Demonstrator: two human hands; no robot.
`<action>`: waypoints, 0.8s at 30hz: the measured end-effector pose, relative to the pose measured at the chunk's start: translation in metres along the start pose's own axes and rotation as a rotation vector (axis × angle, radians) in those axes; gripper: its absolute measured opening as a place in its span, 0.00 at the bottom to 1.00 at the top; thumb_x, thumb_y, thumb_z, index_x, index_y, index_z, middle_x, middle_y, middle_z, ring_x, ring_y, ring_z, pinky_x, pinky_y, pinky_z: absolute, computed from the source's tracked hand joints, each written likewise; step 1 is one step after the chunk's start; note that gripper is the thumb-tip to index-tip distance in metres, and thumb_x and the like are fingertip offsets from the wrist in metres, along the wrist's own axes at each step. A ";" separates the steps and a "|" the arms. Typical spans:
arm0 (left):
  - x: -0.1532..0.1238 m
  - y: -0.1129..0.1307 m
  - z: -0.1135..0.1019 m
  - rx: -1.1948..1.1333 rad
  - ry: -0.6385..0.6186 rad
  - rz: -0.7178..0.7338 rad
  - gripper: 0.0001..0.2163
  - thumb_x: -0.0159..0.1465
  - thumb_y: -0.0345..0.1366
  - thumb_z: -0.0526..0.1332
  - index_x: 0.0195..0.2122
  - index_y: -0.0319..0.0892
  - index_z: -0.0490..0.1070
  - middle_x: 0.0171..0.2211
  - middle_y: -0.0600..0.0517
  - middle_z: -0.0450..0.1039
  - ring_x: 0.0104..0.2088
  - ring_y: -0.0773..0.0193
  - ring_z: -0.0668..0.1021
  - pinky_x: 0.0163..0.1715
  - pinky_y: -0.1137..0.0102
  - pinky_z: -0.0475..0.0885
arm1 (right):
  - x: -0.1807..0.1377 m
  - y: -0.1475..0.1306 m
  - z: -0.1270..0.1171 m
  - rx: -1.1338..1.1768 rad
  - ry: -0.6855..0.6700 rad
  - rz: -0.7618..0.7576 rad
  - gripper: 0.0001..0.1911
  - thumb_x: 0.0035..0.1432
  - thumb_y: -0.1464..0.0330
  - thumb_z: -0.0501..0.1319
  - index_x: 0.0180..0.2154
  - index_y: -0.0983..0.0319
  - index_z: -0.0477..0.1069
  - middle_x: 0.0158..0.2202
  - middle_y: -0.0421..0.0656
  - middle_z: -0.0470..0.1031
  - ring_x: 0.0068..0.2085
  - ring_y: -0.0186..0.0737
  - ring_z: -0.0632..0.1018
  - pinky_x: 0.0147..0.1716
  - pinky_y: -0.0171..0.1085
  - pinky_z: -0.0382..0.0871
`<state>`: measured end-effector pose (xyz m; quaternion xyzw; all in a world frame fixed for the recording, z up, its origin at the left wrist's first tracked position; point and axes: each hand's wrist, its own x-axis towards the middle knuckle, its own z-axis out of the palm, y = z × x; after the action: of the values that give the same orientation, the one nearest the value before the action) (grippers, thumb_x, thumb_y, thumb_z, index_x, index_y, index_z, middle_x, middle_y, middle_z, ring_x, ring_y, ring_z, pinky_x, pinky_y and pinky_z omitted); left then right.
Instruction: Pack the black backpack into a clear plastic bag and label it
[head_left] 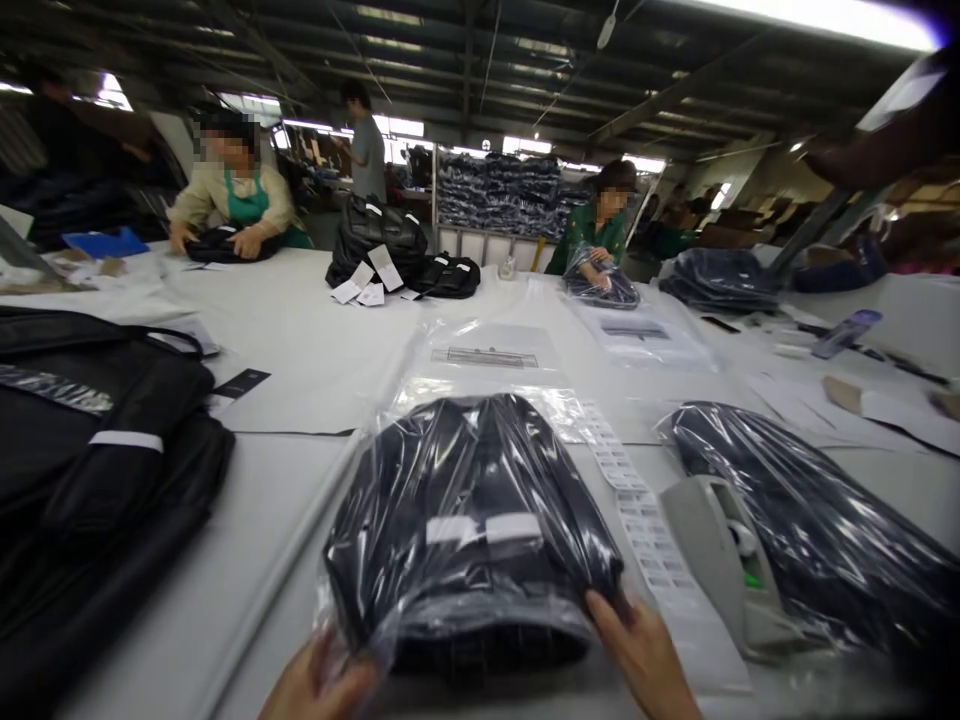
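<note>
A black backpack (480,470) lies on the white table, mostly inside a clear plastic bag (450,615) whose open end faces me. Two white strips show on the backpack through the film, and its near end is uncovered at the opening. My left hand (322,680) pinches the film at the opening's left corner, fingers closed. At the opposite corner, my right hand (637,650) grips the plastic bag's edge beside the backpack, thumb on top; its other fingers are partly hidden. A strip of printed labels (652,540) runs just right of the plastic bag.
More black backpacks (127,450) crowd the left edge. To the right are a grey tape dispenser (731,560) and another plastic-wrapped backpack (817,510). Flat clear bags (487,350) lie ahead. Across the table, one co-worker (240,190) handles a black bag; another (600,230) handles a wrapped one.
</note>
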<state>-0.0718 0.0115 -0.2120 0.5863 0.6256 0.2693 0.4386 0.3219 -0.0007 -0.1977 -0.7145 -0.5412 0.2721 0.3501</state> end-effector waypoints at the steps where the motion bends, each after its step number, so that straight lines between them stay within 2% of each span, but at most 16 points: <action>1: 0.006 -0.005 -0.003 -0.011 0.012 -0.016 0.21 0.56 0.51 0.59 0.46 0.45 0.67 0.44 0.49 0.74 0.47 0.51 0.74 0.47 0.62 0.70 | 0.006 0.009 0.004 0.026 0.029 -0.002 0.24 0.55 0.52 0.54 0.42 0.64 0.72 0.37 0.48 0.77 0.41 0.49 0.76 0.40 0.42 0.72; 3: 0.012 -0.015 -0.011 -0.014 0.055 -0.058 0.26 0.56 0.54 0.56 0.49 0.40 0.63 0.39 0.47 0.76 0.42 0.51 0.77 0.43 0.62 0.71 | 0.008 0.031 0.009 0.043 0.023 -0.020 0.30 0.51 0.52 0.56 0.48 0.67 0.69 0.38 0.49 0.77 0.39 0.49 0.77 0.38 0.42 0.72; 5: 0.010 -0.023 -0.016 0.012 0.073 -0.043 0.33 0.56 0.55 0.55 0.56 0.38 0.56 0.37 0.47 0.75 0.33 0.55 0.78 0.35 0.64 0.73 | -0.002 0.050 0.012 -0.007 0.017 -0.056 0.35 0.46 0.53 0.60 0.52 0.68 0.65 0.39 0.48 0.76 0.34 0.46 0.77 0.35 0.41 0.72; 6: 0.005 -0.025 -0.017 0.041 0.065 0.002 0.37 0.53 0.54 0.57 0.60 0.38 0.51 0.39 0.47 0.74 0.31 0.57 0.78 0.33 0.65 0.73 | -0.008 0.056 0.012 -0.047 0.024 -0.076 0.35 0.45 0.55 0.62 0.52 0.67 0.65 0.40 0.48 0.76 0.32 0.44 0.76 0.33 0.40 0.72; 8: -0.004 -0.023 -0.019 0.136 0.059 0.140 0.43 0.48 0.49 0.63 0.62 0.43 0.46 0.46 0.47 0.71 0.34 0.58 0.77 0.36 0.66 0.73 | -0.015 0.058 0.008 -0.114 0.067 -0.109 0.26 0.45 0.57 0.61 0.44 0.64 0.72 0.38 0.47 0.76 0.30 0.42 0.75 0.32 0.40 0.71; 9: -0.008 -0.019 -0.021 0.191 0.076 0.202 0.41 0.48 0.47 0.64 0.62 0.45 0.50 0.46 0.48 0.71 0.36 0.57 0.77 0.38 0.66 0.73 | -0.015 0.054 0.004 -0.125 0.100 -0.123 0.20 0.47 0.57 0.60 0.38 0.63 0.75 0.37 0.47 0.76 0.32 0.43 0.76 0.33 0.40 0.71; 11: -0.010 -0.005 -0.031 0.263 0.148 0.286 0.27 0.52 0.47 0.61 0.53 0.46 0.66 0.42 0.50 0.74 0.40 0.57 0.77 0.41 0.67 0.72 | -0.009 0.039 -0.007 -0.115 0.176 -0.136 0.17 0.50 0.56 0.56 0.30 0.61 0.77 0.36 0.47 0.77 0.37 0.45 0.76 0.37 0.40 0.70; 13: -0.007 0.010 -0.049 0.279 0.261 0.331 0.16 0.57 0.48 0.55 0.39 0.45 0.74 0.35 0.51 0.77 0.37 0.59 0.77 0.38 0.69 0.71 | -0.002 0.023 -0.020 -0.089 0.263 -0.109 0.19 0.51 0.55 0.54 0.33 0.61 0.77 0.33 0.46 0.78 0.36 0.45 0.77 0.36 0.39 0.70; 16: -0.003 0.018 -0.069 0.329 0.472 0.372 0.16 0.58 0.50 0.54 0.33 0.45 0.73 0.32 0.52 0.76 0.33 0.61 0.76 0.34 0.72 0.69 | 0.001 0.016 -0.029 -0.092 0.312 -0.014 0.23 0.52 0.53 0.53 0.40 0.61 0.75 0.22 0.41 0.75 0.24 0.42 0.74 0.24 0.37 0.66; 18: -0.006 0.006 -0.070 0.367 0.512 0.362 0.16 0.58 0.51 0.55 0.30 0.45 0.73 0.29 0.53 0.75 0.29 0.62 0.75 0.31 0.72 0.68 | -0.005 0.025 -0.026 -0.155 0.281 0.010 0.23 0.49 0.52 0.54 0.35 0.62 0.77 0.19 0.41 0.73 0.22 0.42 0.73 0.23 0.37 0.64; 21: -0.018 -0.022 -0.058 0.345 0.454 0.247 0.16 0.54 0.53 0.57 0.25 0.46 0.73 0.26 0.55 0.75 0.27 0.62 0.75 0.30 0.72 0.68 | -0.016 0.045 -0.020 -0.249 0.198 0.006 0.21 0.45 0.53 0.55 0.28 0.60 0.78 0.20 0.42 0.75 0.25 0.44 0.75 0.27 0.38 0.65; 24: -0.037 -0.041 -0.047 0.234 0.556 0.076 0.19 0.50 0.56 0.59 0.30 0.46 0.74 0.24 0.56 0.75 0.27 0.61 0.76 0.28 0.72 0.68 | -0.027 0.058 -0.022 -0.248 0.197 -0.008 0.23 0.46 0.52 0.55 0.35 0.60 0.78 0.18 0.39 0.73 0.23 0.41 0.74 0.26 0.37 0.65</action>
<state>-0.1357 -0.0226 -0.2157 0.5595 0.7262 0.3618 0.1694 0.3653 -0.0407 -0.2305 -0.7733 -0.5365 0.1305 0.3117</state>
